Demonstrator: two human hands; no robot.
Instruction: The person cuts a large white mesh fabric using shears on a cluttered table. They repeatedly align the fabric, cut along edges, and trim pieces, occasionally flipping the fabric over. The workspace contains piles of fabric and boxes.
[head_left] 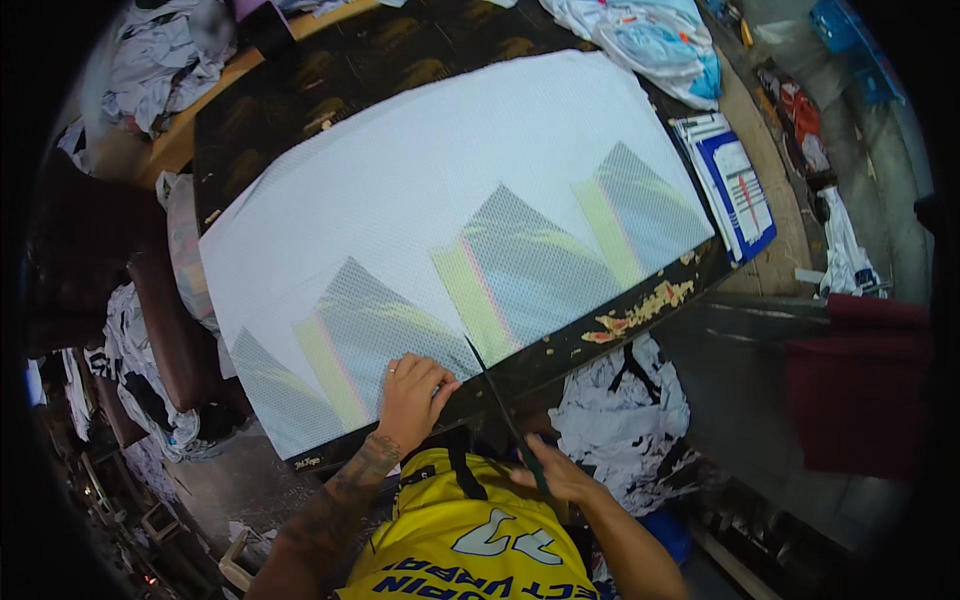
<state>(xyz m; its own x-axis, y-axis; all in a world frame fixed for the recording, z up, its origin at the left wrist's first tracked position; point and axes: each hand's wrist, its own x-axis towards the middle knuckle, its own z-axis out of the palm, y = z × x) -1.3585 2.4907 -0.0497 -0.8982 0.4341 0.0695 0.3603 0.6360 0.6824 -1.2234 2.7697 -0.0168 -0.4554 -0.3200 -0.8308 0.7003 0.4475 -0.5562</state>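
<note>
A large white mesh fabric sheet [380, 180] lies spread over a dark table, printed with grey, yellow and blue peaked panels. At its near edge, my left hand [412, 395] has its fingers bent and close together on the cloth, thumb toward the right, with the edge between them. My right hand [560, 472] grips the dark handles of a long pair of scissors [498, 392]. Their blades point away from me, and the tip lies over the fabric between two printed panels, just right of my left hand. How far the blades are apart is hard to see.
Blue-and-white packets or folders [735, 190] sit at the table's right end. Worn patches mark the dark table's near edge [640, 312]. White cloth scraps [625, 420] are heaped below it. More cloth lies at the far corners, and a dark red cloth [860, 385] is at right.
</note>
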